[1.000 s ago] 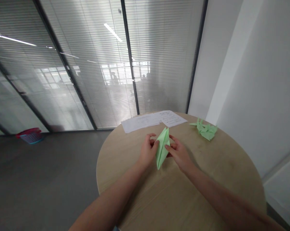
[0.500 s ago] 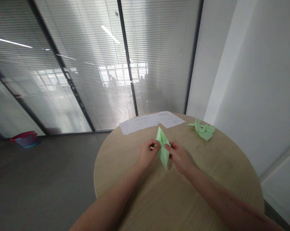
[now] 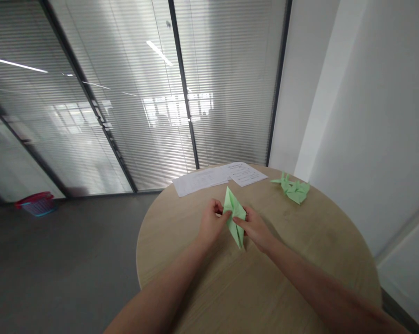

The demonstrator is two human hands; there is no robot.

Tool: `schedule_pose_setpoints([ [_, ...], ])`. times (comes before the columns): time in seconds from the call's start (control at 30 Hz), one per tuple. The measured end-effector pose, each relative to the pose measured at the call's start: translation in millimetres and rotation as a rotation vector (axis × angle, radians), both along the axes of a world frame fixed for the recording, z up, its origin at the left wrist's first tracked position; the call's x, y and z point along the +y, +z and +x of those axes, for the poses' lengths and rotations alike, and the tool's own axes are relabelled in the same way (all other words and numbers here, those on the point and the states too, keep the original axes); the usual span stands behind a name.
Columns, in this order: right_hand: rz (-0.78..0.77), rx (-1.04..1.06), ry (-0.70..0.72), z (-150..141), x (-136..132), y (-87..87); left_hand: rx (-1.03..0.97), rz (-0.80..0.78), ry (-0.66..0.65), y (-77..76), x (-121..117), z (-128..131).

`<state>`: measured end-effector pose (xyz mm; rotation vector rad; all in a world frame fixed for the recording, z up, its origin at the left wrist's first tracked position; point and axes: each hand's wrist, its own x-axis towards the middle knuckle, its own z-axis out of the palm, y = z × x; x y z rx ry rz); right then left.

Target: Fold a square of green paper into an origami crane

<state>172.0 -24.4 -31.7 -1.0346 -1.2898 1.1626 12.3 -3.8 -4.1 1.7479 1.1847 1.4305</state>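
Observation:
A light green folded origami paper (image 3: 235, 222), shaped like a long diamond, is held up over the round table between both hands. My left hand (image 3: 211, 220) pinches its left edge, the thumb lying on the front face near the middle. My right hand (image 3: 256, 226) grips the right edge, with its thumb pressed across the front just below the left thumb. The fingers behind the paper are partly hidden. A central crease shows, and the lower point is split into two narrow flaps.
Green folded paper pieces (image 3: 295, 189) lie at the table's right rear. White printed sheets (image 3: 202, 180) rest along the far edge of the wooden table (image 3: 299, 250). A red and blue basket (image 3: 38, 204) stands on the floor at left, by the glass partition (image 3: 153, 139).
My right thumb has moved in and down across the paper's front. The paper has tilted slightly and its lower flaps have come apart. The left thumb still presses the front.

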Motion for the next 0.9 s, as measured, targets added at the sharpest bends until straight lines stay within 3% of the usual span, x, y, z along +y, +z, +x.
schedule_pose_setpoints([
  [0.13, -0.041, -0.034, 0.013, 0.4, -1.5, 3.0, -0.040, 0.002, -0.022, 2.6, -2.7, -0.8],
  [0.23, -0.005, -0.081, 0.017, 1.6, -3.2, 7.0, -0.041, 0.126, -0.019, 9.6, -4.8, -5.5],
  [0.33, 0.039, -0.156, 0.052, 3.3, -6.3, 13.0, 0.028, 0.223, -0.136, 19.4, -5.9, -13.0],
  [0.57, 0.035, -0.270, 0.129, 5.5, -13.9, 25.0, -0.070, 0.104, -0.289, 27.0, -4.8, -20.3],
  [0.9, 0.014, -0.296, 0.219, 5.2, -11.7, 17.5, 0.132, 0.112, -0.301, 24.9, -2.7, -22.3],
])
